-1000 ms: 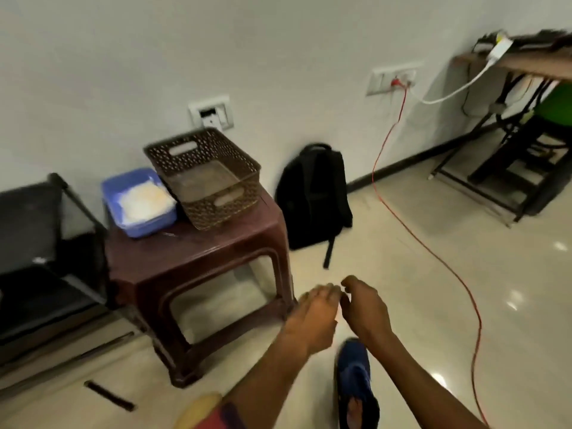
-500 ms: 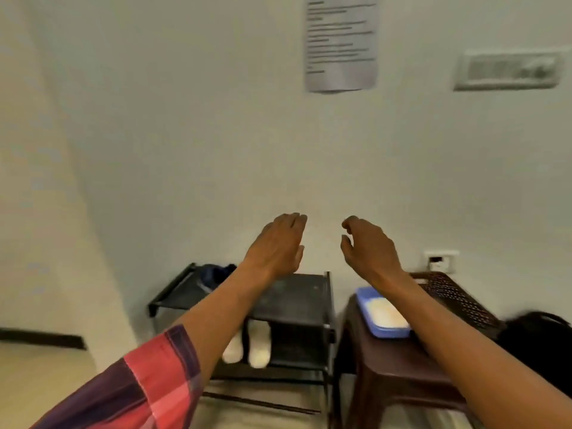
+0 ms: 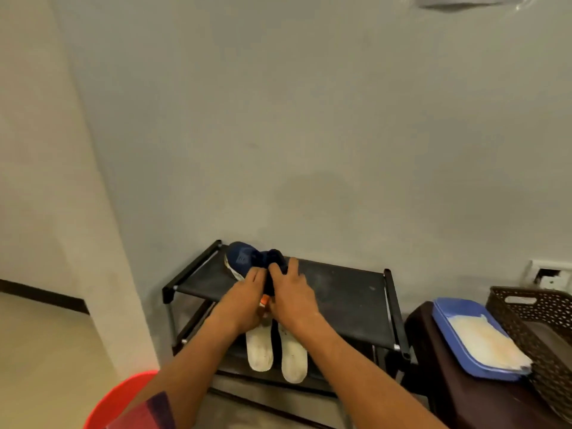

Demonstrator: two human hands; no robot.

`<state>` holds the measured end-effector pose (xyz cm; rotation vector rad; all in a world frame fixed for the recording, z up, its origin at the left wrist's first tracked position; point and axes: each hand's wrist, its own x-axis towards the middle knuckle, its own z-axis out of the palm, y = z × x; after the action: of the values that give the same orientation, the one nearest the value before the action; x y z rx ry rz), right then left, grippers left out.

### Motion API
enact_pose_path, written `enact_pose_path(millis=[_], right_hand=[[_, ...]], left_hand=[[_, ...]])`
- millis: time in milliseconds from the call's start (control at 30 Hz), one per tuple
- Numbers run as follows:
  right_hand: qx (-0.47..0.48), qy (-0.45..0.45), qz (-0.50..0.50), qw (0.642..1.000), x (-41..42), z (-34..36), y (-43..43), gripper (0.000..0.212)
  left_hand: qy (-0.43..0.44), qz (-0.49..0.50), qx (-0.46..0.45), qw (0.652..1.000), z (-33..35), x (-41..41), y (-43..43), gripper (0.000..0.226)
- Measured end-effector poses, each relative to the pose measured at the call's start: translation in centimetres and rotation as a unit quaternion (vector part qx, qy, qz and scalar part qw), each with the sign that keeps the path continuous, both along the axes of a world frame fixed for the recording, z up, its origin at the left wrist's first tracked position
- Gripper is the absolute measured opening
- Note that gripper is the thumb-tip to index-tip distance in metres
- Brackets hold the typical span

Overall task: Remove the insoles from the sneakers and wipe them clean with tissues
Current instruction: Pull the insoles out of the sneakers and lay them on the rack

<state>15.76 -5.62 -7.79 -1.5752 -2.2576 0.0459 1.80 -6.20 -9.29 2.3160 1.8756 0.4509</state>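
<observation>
L hand [image 3: 244, 301] + R hand [image 3: 294, 298]: curled round sneaker [image 3: 243, 258] atop rack [image 3: 340, 286]. Insoles [image 3: 260, 348] on shelf below, under wrists. Tissues [image 3: 486, 339] in tray [image 3: 445, 308], on stool [image 3: 433, 366] at R.

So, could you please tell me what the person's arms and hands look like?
The left hand and right hand show no gloves, rings or watch, and both forearms are bare. A sleeve in red and dark purple shows on the left upper arm.
</observation>
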Motion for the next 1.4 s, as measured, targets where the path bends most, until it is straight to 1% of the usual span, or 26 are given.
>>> enact_pose_path(millis=[100, 167, 233, 333, 400, 500, 567, 633, 733, 800, 900, 967, 1000, 1100, 1167, 1200, 1300, 1400], right_hand=[[0.001, 0.016, 0.015, 1.000, 0.7, -0.2, 0.3, 0.059], [0.011, 0.019, 0.039, 0.999, 1.8, 2.1, -0.5, 0.049], [0.058, 0.021, 0.035, 0.997, 3.6, 5.5, -1.9, 0.043], [0.140, 0.039, -0.009, 0.989, 7.6, 11.5, -5.1, 0.045], [0.151, 0.057, -0.020, 0.987, 12.1, 15.2, -8.6, 0.049], [0.154, 0.018, -0.047, 0.987, 20.9, 18.3, -15.5, 0.056], [0.148, 0.008, -0.089, 0.985, 28.2, 18.4, -22.0, 0.054], [0.125, 0.025, -0.134, 0.983, 34.7, 17.9, -28.0, 0.046], [0.102, 0.025, -0.250, 0.963, 43.7, 15.1, -36.8, 0.038], [0.099, 0.019, -0.322, 0.941, 48.3, 11.9, -41.1, 0.038], [0.080, 0.032, -0.404, 0.911, 54.1, 5.8, -46.3, 0.042], [0.051, 0.049, -0.439, 0.896, 56.5, 0.9, -48.1, 0.041], [0.029, 0.059, -0.453, 0.889, 57.4, -1.8, -48.5, 0.039], [-0.071, 0.100, -0.484, 0.866, 57.9, -10.6, -48.3, 0.042], [-0.139, 0.149, -0.508, 0.837, 57.5, -16.4, -47.6, 0.044], [-0.168, 0.170, -0.516, 0.823, 57.2, -18.9, -47.4, 0.041], [-0.236, 0.193, -0.521, 0.798, 56.4, -25.3, -47.2, 0.033], [-0.284, 0.204, -0.518, 0.781, 55.7, -30.6, -47.4, 0.037]], left_hand=[[0.035, -0.010, 0.029, 0.999, 0.9, 0.4, 1.2, 0.059], [0.070, -0.027, 0.061, 0.995, 2.4, 0.4, 1.2, 0.055], [0.077, -0.038, 0.093, 0.992, 5.2, 1.7, 0.4, 0.053], [0.068, -0.046, 0.176, 0.981, 11.3, 5.9, -2.2, 0.045], [0.059, -0.071, 0.217, 0.972, 15.1, 10.5, -5.2, 0.046], [0.049, -0.157, 0.230, 0.959, 18.5, 18.7, -10.5, 0.058], [0.045, -0.235, 0.227, 0.944, 18.6, 25.9, -14.6, 0.061], [0.040, -0.298, 0.221, 0.928, 18.0, 32.9, -18.5, 0.061], [0.010, -0.406, 0.188, 0.894, 15.2, 44.3, -24.5, 0.058], [0.001, -0.461, 0.171, 0.871, 12.5, 50.7, -27.7, 0.056], [0.003, -0.527, 0.146, 0.837, 6.0, 59.3, -31.5, 0.061], [0.015, -0.554, 0.102, 0.826, 0.9, 62.7, -32.9, 0.065], [0.026, -0.562, 0.079, 0.823, -2.0, 64.1, -33.3, 0.064], [0.062, -0.577, -0.031, 0.814, -10.4, 65.6, -33.5, 0.050], [0.096, -0.577, -0.113, 0.803, -16.0, 65.6, -33.3, 0.045], [0.104, -0.575, -0.153, 0.797, -18.6, 65.4, -33.4, 0.044], [0.108, -0.554, -0.241, 0.790, -24.8, 64.5, -34.1, 0.048], [0.114, -0.527, -0.310, 0.783, -30.3, 63.3, -34.7, 0.061]])
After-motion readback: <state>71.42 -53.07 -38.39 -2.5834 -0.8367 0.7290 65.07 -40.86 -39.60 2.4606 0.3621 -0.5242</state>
